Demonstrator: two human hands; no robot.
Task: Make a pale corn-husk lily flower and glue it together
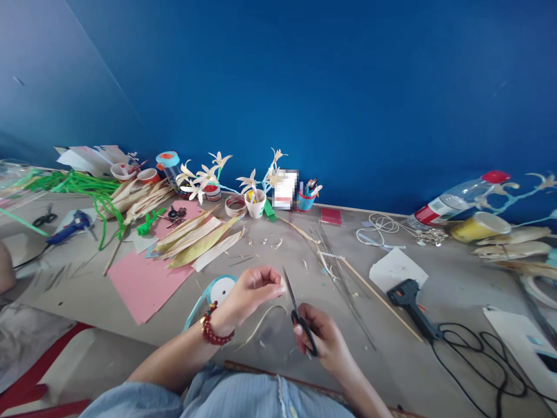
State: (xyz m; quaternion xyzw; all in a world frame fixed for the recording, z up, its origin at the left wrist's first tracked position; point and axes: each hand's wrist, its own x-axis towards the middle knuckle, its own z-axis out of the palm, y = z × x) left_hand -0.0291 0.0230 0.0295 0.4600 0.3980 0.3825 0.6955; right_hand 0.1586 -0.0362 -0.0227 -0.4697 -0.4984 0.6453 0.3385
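Note:
Black-handled scissors (303, 325) are in my right hand (324, 337), its fingers wrapped round the handles and the blades pointing up and away from me. Just left of the blade tips, my left hand (256, 290) pinches a small pale piece (282, 285) between thumb and fingers. That piece is mostly covered by the fingertips, and the blades stand beside it. Below the hands a thin pale strip (264, 316) curves over the grey table (183, 313). Behind my left wrist lies a white spool with light blue ribbon (223, 288).
Pink paper (148, 284) and dried husks (200, 238) lie left. Husk flowers (206, 176) and cups (255, 204) stand at the back. A black glue gun (411, 305) with a looped cord, wires and a stick (378, 296) lie right. Part of another person's arm (5, 268) shows far left.

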